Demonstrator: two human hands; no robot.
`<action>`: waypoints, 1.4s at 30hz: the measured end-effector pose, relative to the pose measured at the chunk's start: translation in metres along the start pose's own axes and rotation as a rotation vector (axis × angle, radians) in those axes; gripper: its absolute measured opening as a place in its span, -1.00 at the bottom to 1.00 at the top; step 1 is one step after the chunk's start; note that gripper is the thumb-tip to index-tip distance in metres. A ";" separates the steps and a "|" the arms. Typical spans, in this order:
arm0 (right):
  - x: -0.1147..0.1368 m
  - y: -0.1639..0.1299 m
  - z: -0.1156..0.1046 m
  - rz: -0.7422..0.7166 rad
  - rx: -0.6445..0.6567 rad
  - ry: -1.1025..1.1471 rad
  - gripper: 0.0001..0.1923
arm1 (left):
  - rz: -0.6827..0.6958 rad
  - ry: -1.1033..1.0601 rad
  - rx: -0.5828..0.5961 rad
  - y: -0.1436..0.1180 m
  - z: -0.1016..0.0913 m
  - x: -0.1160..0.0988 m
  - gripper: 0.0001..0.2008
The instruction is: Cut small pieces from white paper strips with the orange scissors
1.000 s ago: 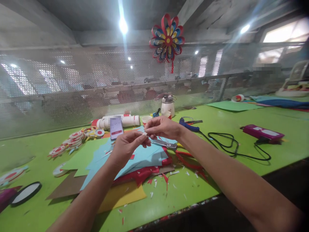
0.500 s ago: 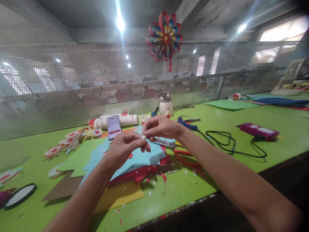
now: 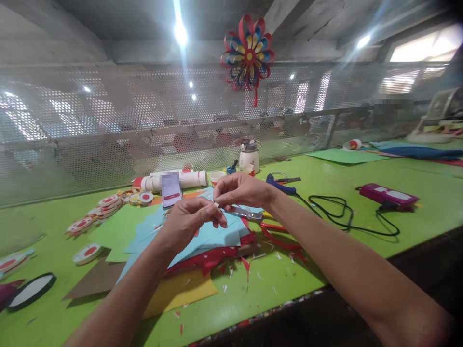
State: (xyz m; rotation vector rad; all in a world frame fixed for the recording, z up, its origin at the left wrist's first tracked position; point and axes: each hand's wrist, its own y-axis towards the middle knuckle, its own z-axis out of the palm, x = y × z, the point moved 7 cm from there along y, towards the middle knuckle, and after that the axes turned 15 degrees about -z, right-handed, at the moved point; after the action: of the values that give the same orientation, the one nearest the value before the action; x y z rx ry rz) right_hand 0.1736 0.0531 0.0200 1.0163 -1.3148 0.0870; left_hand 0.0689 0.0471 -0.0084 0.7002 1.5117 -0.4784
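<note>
My left hand (image 3: 188, 221) and my right hand (image 3: 240, 190) meet above a pile of coloured paper sheets (image 3: 213, 236). Between their fingertips they pinch a tiny white piece of paper (image 3: 216, 204). Both hands hover over the light blue top sheet. Scissors with red handles (image 3: 267, 226) lie just beneath and to the right of my right hand. A phone (image 3: 170, 189) stands propped behind my left hand.
On the green table (image 3: 325, 231) lie round red-and-white paper discs (image 3: 108, 205), a white tube (image 3: 181, 179), a white jar (image 3: 249, 156), a blue glue gun (image 3: 280, 185) with black cord, and a pink case (image 3: 388, 195). Perforated metal mesh (image 3: 108, 125) backs the table; a paper flower (image 3: 248, 53) hangs above.
My hands stay together on the small white piece; the fingers shifted only slightly. The camera view drifted a little.
</note>
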 end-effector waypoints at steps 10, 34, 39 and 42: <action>-0.005 0.004 -0.019 0.002 -0.107 -0.334 -0.99 | -0.053 -0.017 -0.311 0.005 -0.020 0.001 -0.70; -0.005 0.008 -0.013 0.018 -0.158 -0.521 -0.92 | -0.118 0.077 -0.405 0.008 -0.021 0.008 -0.83; -0.011 0.006 -0.019 0.044 -0.185 -0.475 -0.95 | -0.137 0.019 -0.373 0.009 -0.024 0.015 -0.84; -0.014 0.004 -0.027 0.061 -0.231 -0.450 -0.83 | -0.133 0.001 -0.391 0.008 -0.027 0.013 -0.85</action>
State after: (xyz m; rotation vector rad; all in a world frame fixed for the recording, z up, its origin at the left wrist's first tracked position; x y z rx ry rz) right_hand 0.1869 0.0798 0.0131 0.8232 -1.7197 -0.2574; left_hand 0.0551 0.0729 -0.0181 0.2966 1.5989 -0.2685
